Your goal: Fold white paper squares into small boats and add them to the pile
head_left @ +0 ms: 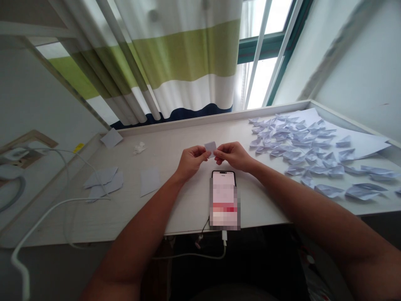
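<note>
Grip: a small folded piece of white paper (pixel 211 147) is pinched between thumb and fingertips of both hands, above the desk
Left hand (pixel 190 161): closed on the paper's left edge, fingers curled inward
Right hand (pixel 233 155): closed on the paper's right edge, knuckles turned toward the window
Below the hands: a smartphone (pixel 224 200) is laid flat on the white desk (pixel 175 209), screen lit, a white charging cable (pixel 200 253) plugged in at its near end
Right of the hands: many folded paper boats (pixel 300 144) are spread over large white sheets (pixel 363 142)
Left of the hands: loose paper squares (pixel 103 180) are scattered, one square (pixel 149 181) lying apart
Behind: a striped curtain (pixel 175 62) is hung before the window
</note>
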Available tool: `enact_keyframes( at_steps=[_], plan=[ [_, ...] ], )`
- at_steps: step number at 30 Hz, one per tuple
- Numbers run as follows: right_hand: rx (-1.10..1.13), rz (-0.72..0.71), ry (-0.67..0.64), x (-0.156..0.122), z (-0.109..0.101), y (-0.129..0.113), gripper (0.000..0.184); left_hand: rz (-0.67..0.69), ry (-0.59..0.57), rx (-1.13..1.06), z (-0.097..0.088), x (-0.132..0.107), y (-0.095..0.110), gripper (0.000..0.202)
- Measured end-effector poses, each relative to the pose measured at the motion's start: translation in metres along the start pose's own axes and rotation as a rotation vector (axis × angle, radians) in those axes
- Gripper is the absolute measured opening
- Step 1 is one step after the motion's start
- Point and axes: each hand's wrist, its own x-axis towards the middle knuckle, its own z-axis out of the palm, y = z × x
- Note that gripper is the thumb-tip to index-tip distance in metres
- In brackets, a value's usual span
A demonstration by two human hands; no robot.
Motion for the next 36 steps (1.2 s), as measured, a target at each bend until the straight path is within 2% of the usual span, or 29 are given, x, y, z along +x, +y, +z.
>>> enact_keyframes(
  at_steps=[6, 10, 14, 17, 23, 27, 31, 34, 36],
  plan=[
    [-0.117, 0.01, -0.028, -0.002, 0.0, -0.003, 0.064, 0.0, 0.006, 0.017, 0.0, 0.0, -0.001, 0.042],
    [-0.227, 0.015, -0.045, -0.002, 0.002, -0.008, 0.051, 0.007, 0.01, 0.053, -0.002, 0.001, -0.001, 0.04],
    [-0.423, -0.044, -0.017, -0.003, 0.004, -0.018, 0.035, 0.017, 0.035, 0.075, -0.002, 0.001, 0.003, 0.037],
    [-0.502, -0.066, -0.02, -0.005, 0.005, -0.022, 0.035, 0.006, 0.041, 0.078, 0.0, 0.001, 0.004, 0.038],
    [-0.284, -0.008, -0.051, -0.006, 0.004, -0.012, 0.057, -0.041, -0.023, 0.056, 0.002, -0.002, 0.004, 0.042],
    [-0.289, -0.101, 0.024, -0.004, 0.001, -0.011, 0.068, -0.062, -0.104, 0.045, 0.001, -0.004, 0.006, 0.042],
    [-0.331, -0.156, 0.03, -0.004, -0.001, -0.011, 0.067, -0.094, -0.135, -0.007, 0.003, -0.005, 0.006, 0.044],
    [-0.286, -0.155, 0.064, -0.004, 0.001, -0.007, 0.063, -0.082, -0.086, -0.044, 0.004, -0.004, 0.005, 0.044],
    [-0.232, -0.183, 0.092, -0.004, 0.002, -0.004, 0.053, -0.083, -0.037, -0.059, 0.003, -0.003, 0.003, 0.045]
  ],
)
